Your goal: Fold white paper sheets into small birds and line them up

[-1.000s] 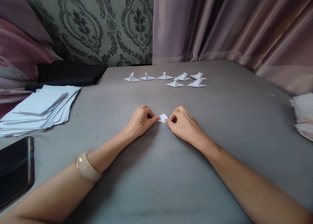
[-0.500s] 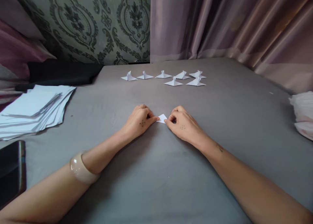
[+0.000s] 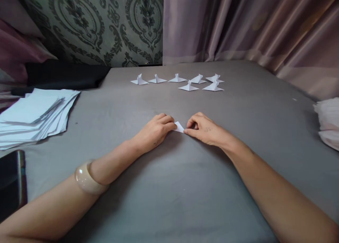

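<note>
A small folded piece of white paper (image 3: pixel 179 127) lies on the grey cloth between my two hands. My left hand (image 3: pixel 158 130) is closed at the paper's left end, with its fingers covering that part. At the lower right corner, the thumb and fingertip of my right hand (image 3: pixel 202 128) pinch the edge. Its other fingers are curled in. Further back stand several folded white paper figures (image 3: pixel 188 86) with flat, spread wings and raised middles.
A stack of white paper sheets (image 3: pixel 31 112) lies at the left, with a dark phone (image 3: pixel 12 183) in front of it. Behind the stack is a black cloth (image 3: pixel 63 75). A white plastic-looking bundle (image 3: pixel 328 119) sits at the right edge. Curtains (image 3: pixel 190 27) hang behind.
My left hand has rolled over, its fingers now covering the paper's left end. My right hand has shifted slightly right, keeping the paper's corner. The paper has turned a little.
</note>
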### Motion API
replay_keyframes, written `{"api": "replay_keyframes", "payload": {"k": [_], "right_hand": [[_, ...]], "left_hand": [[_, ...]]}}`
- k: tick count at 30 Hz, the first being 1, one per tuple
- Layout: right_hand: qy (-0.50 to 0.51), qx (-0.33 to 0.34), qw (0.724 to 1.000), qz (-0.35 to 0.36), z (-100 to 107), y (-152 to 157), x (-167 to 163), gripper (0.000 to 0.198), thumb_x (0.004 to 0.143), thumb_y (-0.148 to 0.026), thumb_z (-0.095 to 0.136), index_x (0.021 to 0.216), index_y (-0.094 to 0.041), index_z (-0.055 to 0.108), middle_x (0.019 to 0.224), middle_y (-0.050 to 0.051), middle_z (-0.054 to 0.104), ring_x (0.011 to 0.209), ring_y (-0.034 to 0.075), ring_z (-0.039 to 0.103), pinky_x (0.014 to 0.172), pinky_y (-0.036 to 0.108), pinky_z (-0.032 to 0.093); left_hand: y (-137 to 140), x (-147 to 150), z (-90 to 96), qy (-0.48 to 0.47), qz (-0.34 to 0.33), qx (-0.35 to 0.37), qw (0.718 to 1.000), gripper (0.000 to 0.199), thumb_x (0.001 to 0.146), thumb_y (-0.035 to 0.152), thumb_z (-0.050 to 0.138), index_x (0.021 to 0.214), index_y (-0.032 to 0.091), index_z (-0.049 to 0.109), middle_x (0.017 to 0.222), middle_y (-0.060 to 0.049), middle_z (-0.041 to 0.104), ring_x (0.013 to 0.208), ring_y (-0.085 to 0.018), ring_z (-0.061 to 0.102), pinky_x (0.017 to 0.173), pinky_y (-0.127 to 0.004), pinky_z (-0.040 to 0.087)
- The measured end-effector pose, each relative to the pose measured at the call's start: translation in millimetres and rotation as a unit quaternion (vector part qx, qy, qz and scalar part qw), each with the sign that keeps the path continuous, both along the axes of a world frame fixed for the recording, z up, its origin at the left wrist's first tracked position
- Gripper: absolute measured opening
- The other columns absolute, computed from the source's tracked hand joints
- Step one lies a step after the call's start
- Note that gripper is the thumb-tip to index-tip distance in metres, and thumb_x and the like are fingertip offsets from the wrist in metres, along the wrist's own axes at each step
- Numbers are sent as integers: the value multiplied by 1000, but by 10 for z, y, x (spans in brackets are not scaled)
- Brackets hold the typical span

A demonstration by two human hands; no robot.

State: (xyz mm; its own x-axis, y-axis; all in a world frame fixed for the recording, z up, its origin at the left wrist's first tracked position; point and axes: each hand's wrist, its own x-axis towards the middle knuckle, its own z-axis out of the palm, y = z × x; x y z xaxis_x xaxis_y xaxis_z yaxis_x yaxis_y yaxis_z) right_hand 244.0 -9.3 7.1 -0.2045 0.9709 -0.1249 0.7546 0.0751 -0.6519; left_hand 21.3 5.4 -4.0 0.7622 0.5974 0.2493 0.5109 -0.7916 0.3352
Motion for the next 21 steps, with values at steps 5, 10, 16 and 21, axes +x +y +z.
{"api": "replay_keyframes", "payload": {"k": [5, 10, 16, 21], "right_hand": [[129, -29, 990, -40, 6, 57, 21, 15, 78, -33, 60, 86, -21, 65, 79, 1, 62, 63, 12, 54, 56, 25, 42], [147, 43, 988, -23, -77, -12, -209, 13, 78, -30, 62, 87, -20, 62, 79, 0, 65, 70, 13, 57, 67, 27, 45], [40, 80, 996, 12, -116, -87, -251, 11, 82, -33, 59, 86, -22, 60, 89, 0, 62, 72, 12, 53, 68, 27, 43], [22, 47, 999, -16, -68, -84, -244, 13, 80, -34, 60, 86, -23, 60, 90, 1, 61, 74, 14, 53, 68, 28, 43]], "left_hand": [[-79, -19, 94, 79, -31, 46, 995, 38, 97, 13, 28, 113, 14, 63, 106, -12, 62, 97, -22, 54, 84, -33, 44], [-131, -33, 116, 113, -26, 68, 991, 36, 97, 14, 32, 121, 11, 59, 103, -12, 60, 94, -22, 54, 81, -32, 48], [-140, -114, 136, 109, -10, 39, 993, 38, 93, 7, 34, 121, 13, 60, 106, -12, 60, 100, -21, 55, 80, -29, 50], [-136, -160, 191, 126, 25, 34, 991, 39, 90, 6, 36, 112, 16, 66, 103, -10, 63, 96, -21, 56, 69, -27, 49]]}}
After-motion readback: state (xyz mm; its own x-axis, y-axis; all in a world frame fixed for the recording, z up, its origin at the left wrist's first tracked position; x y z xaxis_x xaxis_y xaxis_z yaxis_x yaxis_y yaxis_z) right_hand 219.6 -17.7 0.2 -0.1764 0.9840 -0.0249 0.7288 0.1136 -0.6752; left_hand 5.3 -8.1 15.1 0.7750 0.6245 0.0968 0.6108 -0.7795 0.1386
